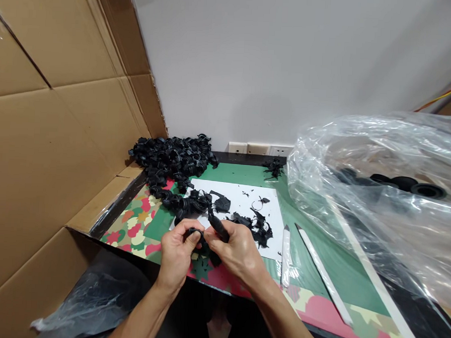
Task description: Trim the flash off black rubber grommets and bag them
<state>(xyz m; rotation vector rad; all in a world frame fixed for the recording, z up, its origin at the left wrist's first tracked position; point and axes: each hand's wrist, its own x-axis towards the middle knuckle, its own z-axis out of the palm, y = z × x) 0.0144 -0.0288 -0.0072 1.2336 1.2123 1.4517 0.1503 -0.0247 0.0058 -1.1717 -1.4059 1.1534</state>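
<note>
Pinched at the fingertips [190, 236] of the left hand [176, 254]: a small black rubber piece [195, 233], held just above the near table edge, in front of the white sheet [247, 195]. Closed tight on it, thumb on top, the other fingers curled beneath. Gripped in the right hand [238, 253]: a short black tool [218, 226], slanting up and to the left, just beside the rubber piece. Wrapped shut around the handle; impossible to tell the kind of tip, or whether it touches the piece.

Looks light and soft, likely to bend under a pinch, grippy rather than slick, hardly fragile. Probably best taken by its thicker rim, close to the spot being handled, to keep it from folding away.

Farther out, on the white sheet, loose black scraps [260, 227]. Beyond and to the left, a pile of black rubber parts [173, 161] heaped near the cardboard wall [61, 130]. Underneath, a green mat [244, 175] over a camouflage cloth [131, 229]. To the right, two white strips [318, 267] lying flat, then a clear plastic bag [378, 207] with more dark round parts inside.
</note>
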